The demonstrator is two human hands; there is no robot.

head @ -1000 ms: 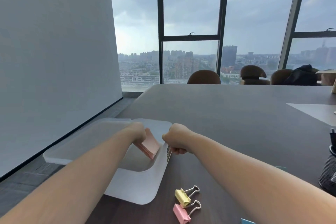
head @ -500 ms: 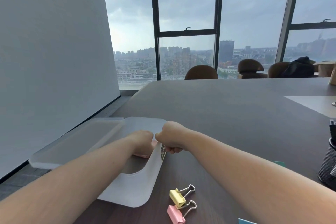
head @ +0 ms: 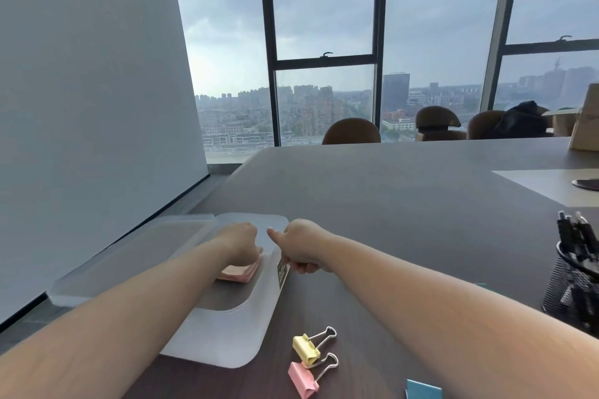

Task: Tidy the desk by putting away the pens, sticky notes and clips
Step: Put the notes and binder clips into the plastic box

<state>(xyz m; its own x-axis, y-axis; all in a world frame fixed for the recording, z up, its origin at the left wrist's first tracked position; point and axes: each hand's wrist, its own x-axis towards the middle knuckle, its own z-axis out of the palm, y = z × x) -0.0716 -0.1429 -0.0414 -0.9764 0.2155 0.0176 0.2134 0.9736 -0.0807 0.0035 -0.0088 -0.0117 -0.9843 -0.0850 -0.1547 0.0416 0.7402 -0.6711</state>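
A translucent plastic box [head: 227, 334] stands open on the dark desk, its lid [head: 129, 256] lying to the left. My left hand [head: 241, 244] reaches inside it, resting on a pink sticky-note pad [head: 241, 274] that lies flat on the box floor. My right hand [head: 299, 244] grips the box's right wall by the black label. A yellow binder clip [head: 306, 348] and a pink binder clip [head: 303, 379] lie on the desk in front of the box. A blue sticky-note pad [head: 421, 390] shows at the bottom edge. Black pens [head: 573, 233] stand in a mesh holder [head: 570, 295] at the right.
The desk's left edge runs just beside the lid, with the floor below. Chairs [head: 351, 131] line the far side in front of the windows. A cardboard box [head: 586, 120] sits at the far right, and a pale mat [head: 544, 181] lies on the desk there.
The pink pad, tilted in my left hand a second ago, now lies flat on the box floor. My left hand has lowered into the box; my right hand stays on the wall.
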